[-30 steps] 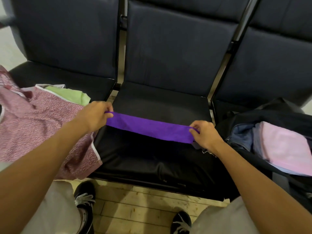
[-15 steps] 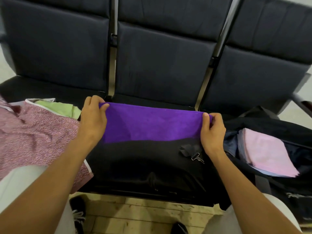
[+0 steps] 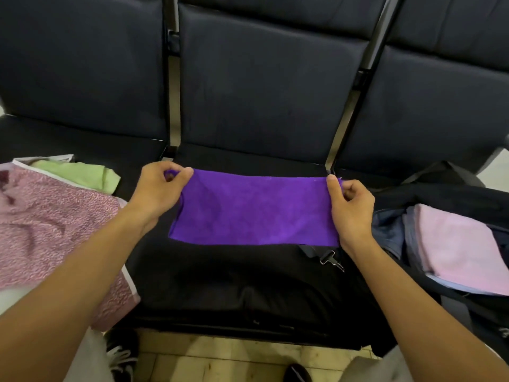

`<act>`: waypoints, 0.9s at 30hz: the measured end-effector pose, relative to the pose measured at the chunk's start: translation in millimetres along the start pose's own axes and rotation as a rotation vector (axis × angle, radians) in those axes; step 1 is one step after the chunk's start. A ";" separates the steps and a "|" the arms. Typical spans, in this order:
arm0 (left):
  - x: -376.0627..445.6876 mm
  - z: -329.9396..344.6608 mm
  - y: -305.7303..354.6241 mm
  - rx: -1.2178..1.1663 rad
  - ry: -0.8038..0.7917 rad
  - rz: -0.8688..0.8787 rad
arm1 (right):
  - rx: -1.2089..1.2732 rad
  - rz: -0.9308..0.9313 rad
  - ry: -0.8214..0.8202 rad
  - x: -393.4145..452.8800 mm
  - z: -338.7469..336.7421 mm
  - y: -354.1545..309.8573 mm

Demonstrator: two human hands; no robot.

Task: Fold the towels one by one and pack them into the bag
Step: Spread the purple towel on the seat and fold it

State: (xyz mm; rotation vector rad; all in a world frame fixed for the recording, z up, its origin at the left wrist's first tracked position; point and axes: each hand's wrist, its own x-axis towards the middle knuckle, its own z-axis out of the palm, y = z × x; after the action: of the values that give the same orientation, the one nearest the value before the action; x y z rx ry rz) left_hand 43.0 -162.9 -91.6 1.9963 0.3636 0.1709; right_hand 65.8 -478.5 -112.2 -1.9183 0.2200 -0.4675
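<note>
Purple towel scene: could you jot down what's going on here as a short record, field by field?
towel in hand: purple towel, spread wide over the middle seat
left hand: pinches the towel's far left corner
right hand: pinches the far right corner
bag: open, on the right seat
already in bag: folded pink towel on top
waiting pile, left seat: pink patterned towel, green towel behind it
near towel's right corner: strap clip on the seat
</note>
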 end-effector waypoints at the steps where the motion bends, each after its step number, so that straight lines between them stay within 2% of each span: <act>1: 0.6 5.1 0.9 -0.007 -0.031 0.003 | 0.012 0.010 -0.022 -0.7 5.7 -0.9; 7: 0.0 26.7 12.2 -0.092 -0.111 -0.004 | 0.072 0.022 -0.174 -11.6 32.2 -13.7; 13: -5.1 34.3 20.6 -0.364 -0.289 0.004 | 0.158 0.004 -0.383 -24.2 50.8 -27.6; 20: -11.1 34.0 26.0 -0.262 -0.460 0.177 | 0.179 -0.048 -0.533 -33.0 67.0 -39.4; 27: -9.2 31.3 27.8 -0.304 -0.501 0.124 | 0.206 -0.059 -0.568 -37.4 75.0 -44.6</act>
State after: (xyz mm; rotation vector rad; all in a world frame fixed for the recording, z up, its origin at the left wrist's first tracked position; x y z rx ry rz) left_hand 48.0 -203.8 -80.0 1.6873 -0.1042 -0.1870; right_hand 60.6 -384.1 -103.8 -1.7790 -0.2473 0.0300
